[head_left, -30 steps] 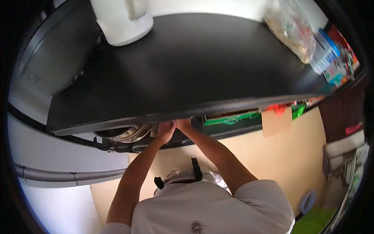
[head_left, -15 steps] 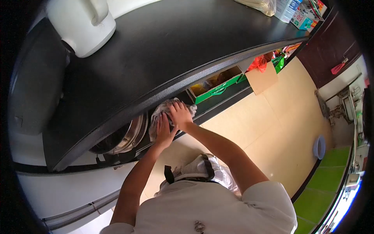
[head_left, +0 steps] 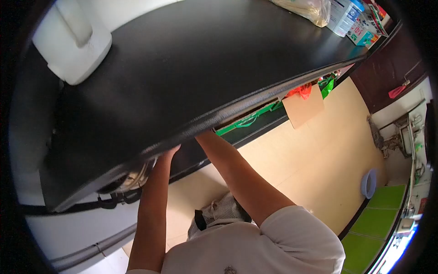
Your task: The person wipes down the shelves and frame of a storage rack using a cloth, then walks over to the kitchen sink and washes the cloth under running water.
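Note:
Both my arms reach under the front edge of a black countertop (head_left: 182, 68), into the shelf space below it. Only the wrist and the base of my left hand (head_left: 172, 150) show, beside a shiny metal pot (head_left: 137, 178); its fingers are hidden. My right hand is entirely hidden beneath the counter, with the forearm going in just left of a green-edged box (head_left: 248, 119). The cloth is out of sight, so what either hand holds cannot be seen.
On the counter stand a white jug (head_left: 75, 45), a plastic bag (head_left: 308, 10), a blue-lidded tub (head_left: 342, 17) and a small carton (head_left: 360, 34). A cardboard flap (head_left: 305, 108) and red bag (head_left: 301, 91) stick out of the shelf. A basin (head_left: 368, 183) is at right.
Both hands were visible on a greyish cloth on the lower shelf half a second ago. They have since moved deeper under the counter, and the cloth has gone from view.

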`<state>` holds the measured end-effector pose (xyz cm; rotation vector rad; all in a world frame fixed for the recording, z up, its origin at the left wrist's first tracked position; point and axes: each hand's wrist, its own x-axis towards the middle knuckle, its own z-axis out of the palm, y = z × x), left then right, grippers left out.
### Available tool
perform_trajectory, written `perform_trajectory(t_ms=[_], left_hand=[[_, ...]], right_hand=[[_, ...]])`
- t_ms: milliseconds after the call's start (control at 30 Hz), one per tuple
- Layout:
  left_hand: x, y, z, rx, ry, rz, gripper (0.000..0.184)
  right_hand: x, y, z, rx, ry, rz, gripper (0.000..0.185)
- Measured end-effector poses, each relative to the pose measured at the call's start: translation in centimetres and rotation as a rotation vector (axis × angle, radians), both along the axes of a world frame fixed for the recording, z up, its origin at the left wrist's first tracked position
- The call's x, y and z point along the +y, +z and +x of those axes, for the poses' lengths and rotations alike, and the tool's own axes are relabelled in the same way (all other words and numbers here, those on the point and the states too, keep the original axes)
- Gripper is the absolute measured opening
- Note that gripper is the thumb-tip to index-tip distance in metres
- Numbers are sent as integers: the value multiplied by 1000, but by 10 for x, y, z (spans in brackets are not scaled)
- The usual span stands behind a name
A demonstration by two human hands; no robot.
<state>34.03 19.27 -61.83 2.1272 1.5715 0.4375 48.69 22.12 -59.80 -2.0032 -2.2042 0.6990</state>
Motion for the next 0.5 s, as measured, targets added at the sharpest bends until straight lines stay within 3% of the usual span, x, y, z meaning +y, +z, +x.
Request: perform_trajectory(t_ms=[33, 100, 133, 200, 233, 333, 400, 500], left_hand=[[-7, -6, -6, 19, -96, 11, 76], [-11, -14, 2, -81, -83, -258, 84], [-47, 22, 11, -57, -57, -127, 93], [-91, 17, 2, 45, -184, 35, 94], [-111, 17, -4, 69, -235, 61, 94], [-141, 12, -18, 83, -278, -39, 93], [-140, 17, -12, 89, -237, -89, 92], [-109, 18, -6, 57, -195, -99, 88]], right_hand=[[0, 1, -3, -4, 19, -8, 47], [-14, 1, -6, -16, 72, 27, 48], [-32, -1, -7, -21, 99, 131, 49], [-84, -21, -3, 55, 83, 568, 52], [-111, -15, 2, 48, 86, 601, 44], [-160, -12, 12, 162, 119, 637, 44], [-153, -14, 12, 150, 140, 530, 44], [-114, -11, 7, 82, 153, 666, 44]])
